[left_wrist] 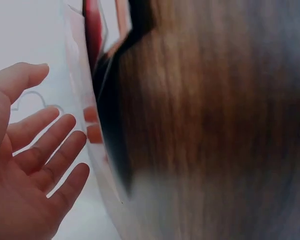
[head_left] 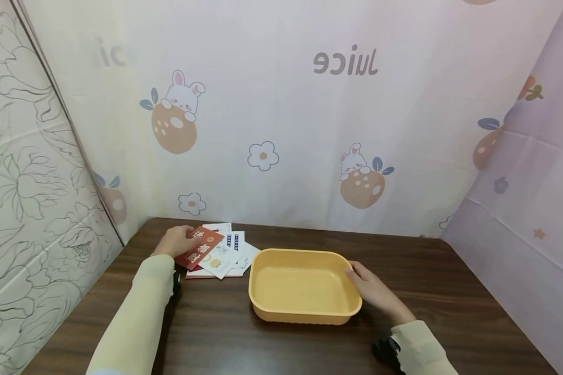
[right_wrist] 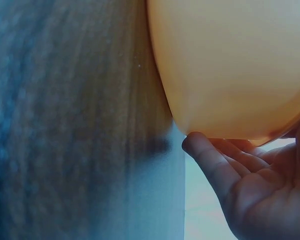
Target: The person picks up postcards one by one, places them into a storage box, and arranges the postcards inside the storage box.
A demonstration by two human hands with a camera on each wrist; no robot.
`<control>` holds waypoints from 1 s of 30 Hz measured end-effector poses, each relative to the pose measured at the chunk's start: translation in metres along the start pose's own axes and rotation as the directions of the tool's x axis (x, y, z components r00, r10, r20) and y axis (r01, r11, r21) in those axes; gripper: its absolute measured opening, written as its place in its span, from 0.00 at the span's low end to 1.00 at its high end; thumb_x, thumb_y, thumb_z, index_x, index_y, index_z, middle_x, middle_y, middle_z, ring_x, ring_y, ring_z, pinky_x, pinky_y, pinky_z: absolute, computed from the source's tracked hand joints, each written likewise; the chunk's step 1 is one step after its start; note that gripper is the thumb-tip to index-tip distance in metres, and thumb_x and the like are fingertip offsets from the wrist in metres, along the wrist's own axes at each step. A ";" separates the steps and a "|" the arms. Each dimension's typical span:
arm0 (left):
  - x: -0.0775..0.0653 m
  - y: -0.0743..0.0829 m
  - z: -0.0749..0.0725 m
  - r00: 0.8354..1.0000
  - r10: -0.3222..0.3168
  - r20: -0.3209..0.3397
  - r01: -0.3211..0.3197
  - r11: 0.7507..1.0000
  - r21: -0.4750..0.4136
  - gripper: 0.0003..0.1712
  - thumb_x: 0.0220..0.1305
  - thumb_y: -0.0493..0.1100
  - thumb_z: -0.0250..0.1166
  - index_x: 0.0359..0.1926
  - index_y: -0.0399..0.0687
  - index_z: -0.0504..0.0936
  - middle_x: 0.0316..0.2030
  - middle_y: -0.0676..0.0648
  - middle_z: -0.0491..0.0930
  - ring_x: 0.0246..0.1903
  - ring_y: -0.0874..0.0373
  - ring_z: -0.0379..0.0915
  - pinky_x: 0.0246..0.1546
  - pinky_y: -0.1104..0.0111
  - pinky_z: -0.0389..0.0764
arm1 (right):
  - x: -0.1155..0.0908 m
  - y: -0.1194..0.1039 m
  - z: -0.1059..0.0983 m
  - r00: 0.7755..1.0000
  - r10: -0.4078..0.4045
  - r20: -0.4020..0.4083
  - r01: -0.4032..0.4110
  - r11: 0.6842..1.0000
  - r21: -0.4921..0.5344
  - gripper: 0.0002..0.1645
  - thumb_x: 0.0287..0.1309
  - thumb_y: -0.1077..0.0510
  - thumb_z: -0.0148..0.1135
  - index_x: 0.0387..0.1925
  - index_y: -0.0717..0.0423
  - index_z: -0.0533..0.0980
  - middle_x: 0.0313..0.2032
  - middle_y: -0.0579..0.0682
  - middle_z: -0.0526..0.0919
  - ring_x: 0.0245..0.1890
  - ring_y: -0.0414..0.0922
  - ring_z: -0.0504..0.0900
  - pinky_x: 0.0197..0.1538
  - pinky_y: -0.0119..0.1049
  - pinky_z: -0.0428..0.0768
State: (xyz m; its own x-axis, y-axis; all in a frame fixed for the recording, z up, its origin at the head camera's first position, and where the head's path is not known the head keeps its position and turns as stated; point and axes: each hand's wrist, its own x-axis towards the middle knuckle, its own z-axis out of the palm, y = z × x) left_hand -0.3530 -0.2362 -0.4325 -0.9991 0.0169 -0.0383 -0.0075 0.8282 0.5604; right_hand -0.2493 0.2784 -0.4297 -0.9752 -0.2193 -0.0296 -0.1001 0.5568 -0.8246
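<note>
My left hand (head_left: 174, 241) is at the left side of a loose pile of cards, its fingertips right at a red card (head_left: 205, 240) with pale characters. In the left wrist view the fingers (left_wrist: 57, 155) are spread and loosely bent, with nothing enclosed. White printed cards (head_left: 221, 256) lie fanned under and beside the red one. A yellow rectangular tray (head_left: 305, 315) stands right of the pile, its inside bare. My right hand (head_left: 375, 288) grips the tray's right end, thumb over the rim. Seen from the right wrist, other fingers (right_wrist: 210, 155) lie along the outer wall.
All of this is on a dark wooden table (head_left: 216, 333). A pale curtain (head_left: 281, 104) printed with rabbits and fruit hangs along the back edge. Another curtain (head_left: 23, 172), with line-drawn flowers, borders the left side, and a lilac one (head_left: 535, 219) the right.
</note>
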 end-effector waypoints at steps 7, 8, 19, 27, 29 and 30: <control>0.005 0.000 -0.001 1.000 -0.010 -0.012 0.011 0.995 0.095 0.38 0.66 0.55 0.65 0.61 0.24 0.73 0.57 0.27 0.75 0.55 0.35 0.72 0.57 0.43 0.72 | 0.000 0.000 0.000 1.000 0.003 -0.005 -0.003 1.000 -0.001 0.32 0.78 0.46 0.45 0.70 0.65 0.62 0.56 0.61 0.77 0.43 0.45 0.82 0.44 0.39 0.81; 0.005 0.000 -0.001 1.000 -0.014 -0.014 0.015 0.994 0.104 0.39 0.65 0.55 0.66 0.60 0.23 0.74 0.56 0.27 0.76 0.54 0.34 0.72 0.56 0.43 0.73 | 0.001 0.000 0.000 1.000 0.000 -0.002 0.000 1.000 -0.002 0.32 0.78 0.46 0.45 0.70 0.66 0.61 0.56 0.61 0.77 0.43 0.45 0.82 0.44 0.39 0.80; -0.008 0.014 -0.003 0.994 -0.109 0.019 0.103 0.977 0.188 0.53 0.54 0.68 0.69 0.61 0.23 0.71 0.53 0.25 0.69 0.52 0.34 0.63 0.52 0.40 0.75 | 0.001 0.004 0.000 1.000 -0.006 0.016 0.006 1.000 0.013 0.32 0.79 0.47 0.45 0.70 0.67 0.60 0.55 0.61 0.77 0.42 0.45 0.83 0.43 0.38 0.81; 0.001 0.007 0.002 0.994 -0.111 0.016 0.107 0.984 0.139 0.56 0.50 0.69 0.71 0.65 0.28 0.70 0.54 0.28 0.67 0.54 0.34 0.59 0.53 0.38 0.72 | 0.002 0.001 0.000 1.000 0.003 -0.002 -0.003 1.000 -0.009 0.31 0.79 0.46 0.44 0.70 0.64 0.62 0.53 0.59 0.78 0.41 0.45 0.82 0.44 0.39 0.80; 0.002 0.007 0.003 0.994 -0.109 0.012 0.107 0.985 0.135 0.56 0.50 0.69 0.71 0.64 0.28 0.70 0.54 0.28 0.67 0.54 0.33 0.60 0.52 0.37 0.71 | 0.002 0.002 0.000 1.000 0.005 -0.001 -0.005 1.000 -0.011 0.32 0.79 0.45 0.44 0.70 0.64 0.61 0.53 0.60 0.78 0.41 0.45 0.82 0.45 0.39 0.80; 0.002 0.007 0.003 0.994 -0.109 0.009 0.107 0.985 0.135 0.56 0.49 0.69 0.72 0.64 0.28 0.70 0.53 0.28 0.68 0.54 0.33 0.60 0.52 0.37 0.72 | 0.002 0.002 0.000 1.000 0.008 -0.001 -0.008 1.000 -0.009 0.32 0.78 0.45 0.44 0.70 0.63 0.62 0.54 0.60 0.78 0.41 0.45 0.82 0.45 0.39 0.80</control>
State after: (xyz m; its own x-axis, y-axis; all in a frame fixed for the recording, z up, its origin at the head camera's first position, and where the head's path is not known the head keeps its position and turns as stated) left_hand -0.3549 -0.2285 -0.4312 -0.9919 -0.0685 -0.1069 -0.1087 0.8932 0.4364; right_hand -0.2512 0.2791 -0.4313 -0.9762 -0.2139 -0.0352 -0.0943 0.5654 -0.8194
